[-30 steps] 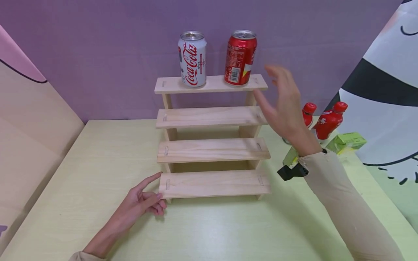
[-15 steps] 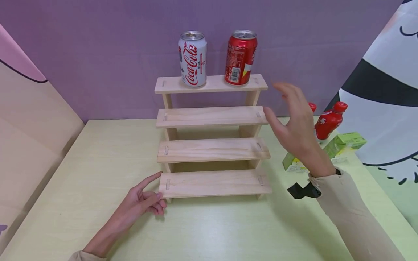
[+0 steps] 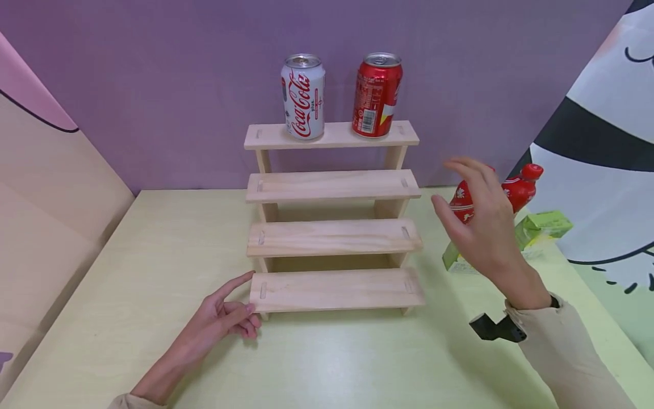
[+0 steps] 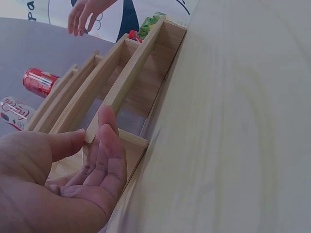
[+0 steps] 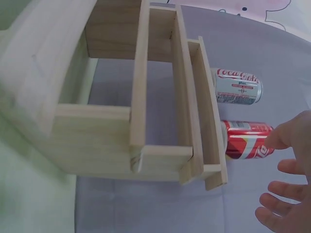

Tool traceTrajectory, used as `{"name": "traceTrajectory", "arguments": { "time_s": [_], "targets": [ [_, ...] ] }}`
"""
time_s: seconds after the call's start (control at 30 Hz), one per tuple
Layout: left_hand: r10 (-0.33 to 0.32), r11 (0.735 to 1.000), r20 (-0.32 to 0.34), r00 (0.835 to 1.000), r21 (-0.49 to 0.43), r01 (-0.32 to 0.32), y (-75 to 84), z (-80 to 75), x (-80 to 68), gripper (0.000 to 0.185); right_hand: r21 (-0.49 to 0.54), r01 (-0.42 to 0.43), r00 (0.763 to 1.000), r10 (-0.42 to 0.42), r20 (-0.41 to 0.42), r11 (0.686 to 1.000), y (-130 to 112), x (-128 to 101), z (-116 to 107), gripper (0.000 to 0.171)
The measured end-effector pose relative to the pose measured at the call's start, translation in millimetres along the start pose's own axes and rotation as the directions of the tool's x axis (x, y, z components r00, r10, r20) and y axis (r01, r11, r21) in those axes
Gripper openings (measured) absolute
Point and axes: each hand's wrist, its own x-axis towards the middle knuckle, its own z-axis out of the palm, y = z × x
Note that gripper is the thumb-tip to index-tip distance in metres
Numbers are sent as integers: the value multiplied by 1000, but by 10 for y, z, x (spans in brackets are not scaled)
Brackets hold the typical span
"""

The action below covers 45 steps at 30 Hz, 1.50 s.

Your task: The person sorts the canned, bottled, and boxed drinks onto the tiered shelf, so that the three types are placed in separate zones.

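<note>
A four-step wooden display rack (image 3: 334, 238) stands on the table. My left hand (image 3: 219, 318) holds the left end of its lowest board, thumb at the front corner and fingers at the edge. On the top board a white Coca-Cola can (image 3: 303, 102) and a red can (image 3: 377, 102) stand upright, a gap between them. My right hand (image 3: 490, 233) is raised right of the rack, fingers spread and gently bent, nothing in its grasp. In the head view it overlaps a red-capped bottle (image 3: 461, 203). The right wrist view shows its fingers (image 5: 286, 190) apart from the red can.
Behind my right hand are another red bottle (image 3: 521, 190) and green drink cartons (image 3: 544, 222), partly covered by the hand. A purple backdrop (image 3: 194, 113) rises behind the rack. The pale tabletop (image 3: 337, 363) extends in front.
My right hand has moved down and to the right, away from the red can, toward the bottles and cartons. My left hand has stayed at the rack's lowest board.
</note>
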Motion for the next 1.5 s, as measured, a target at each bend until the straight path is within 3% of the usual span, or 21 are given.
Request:
{"name": "traceTrajectory", "arguments": {
  "time_s": [0.27,0.6,0.8,1.07,1.23,1.5],
  "targets": [
    [0,1000,-2,1000,-3,0,-17,5,3,60,-67,-54,998,57,42,996,173,-169,-55,58],
    [-1,1000,1,1000,-12,1,-4,-4,8,59,-135,-152,981,166,99,979,391,-364,-180,48],
    [-15,1000,-1,1000,-2,15,-17,-13,6,61,-159,-215,969,231,90,964,530,-435,-197,39],
    [-1,1000,0,1000,-5,1,-38,-22,2,62,-261,-237,934,294,204,936,624,-441,-167,36],
    [-9,1000,-9,1000,-10,9,-45,-21,16,62,-336,-208,912,306,273,919,680,-468,-147,37],
    [-6,1000,-6,1000,-12,6,-24,-22,3,61,-390,-209,884,343,317,897,742,-529,-123,43]
  ]
}}
